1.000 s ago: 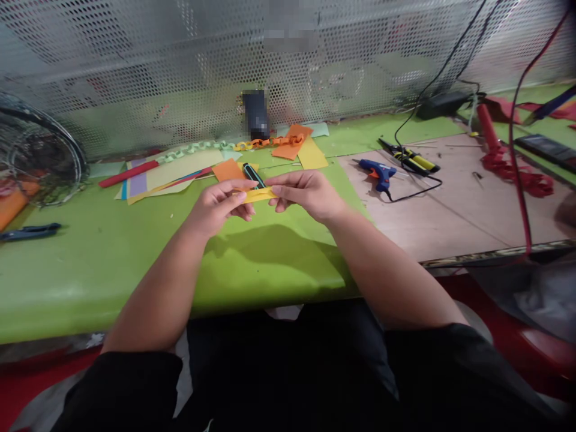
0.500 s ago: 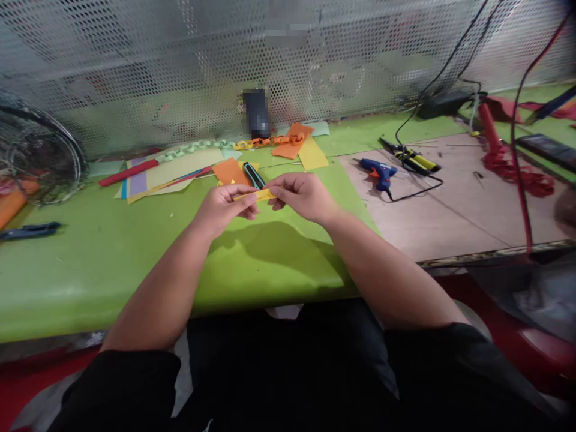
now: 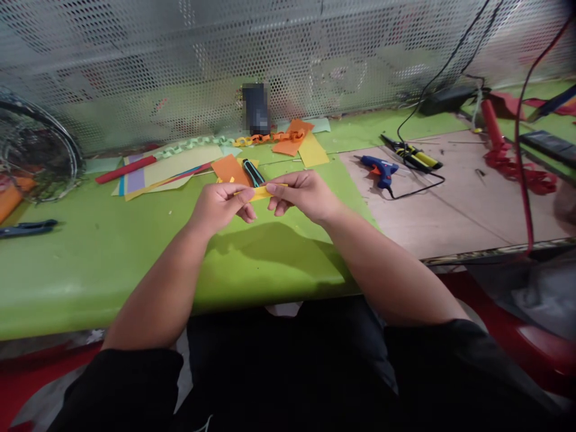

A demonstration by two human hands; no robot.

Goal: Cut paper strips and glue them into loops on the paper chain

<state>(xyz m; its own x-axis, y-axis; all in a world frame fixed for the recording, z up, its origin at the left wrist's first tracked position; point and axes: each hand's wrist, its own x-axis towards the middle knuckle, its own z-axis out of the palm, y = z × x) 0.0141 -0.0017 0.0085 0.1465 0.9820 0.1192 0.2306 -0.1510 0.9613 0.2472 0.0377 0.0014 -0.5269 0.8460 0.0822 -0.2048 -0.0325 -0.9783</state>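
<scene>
A strip of yellow paper (image 3: 260,193) is stretched between my two hands, just above the green tabletop. My left hand (image 3: 222,205) pinches its left end between thumb and fingers. At the other end, my right hand (image 3: 302,193) grips it the same way, the thumb lying on top. Right behind the strip lies a black and teal stapler-like tool (image 3: 253,173), beside an orange paper piece (image 3: 230,170). Farther back runs a paper chain of green (image 3: 189,146), yellow and orange links (image 3: 270,138).
Coloured paper sheets (image 3: 175,170) and a red paper roll (image 3: 126,170) lie at left, with dark pliers (image 3: 29,228) nearer the edge. On the right board are a blue glue gun (image 3: 379,169), yellow-handled pliers (image 3: 416,157) and a cable. A perforated metal panel (image 3: 180,72) stands behind.
The right thumb and fingers have slid slightly along the yellow strip, and its right end now shows past the thumb. Both hands otherwise stay in about the same place.
</scene>
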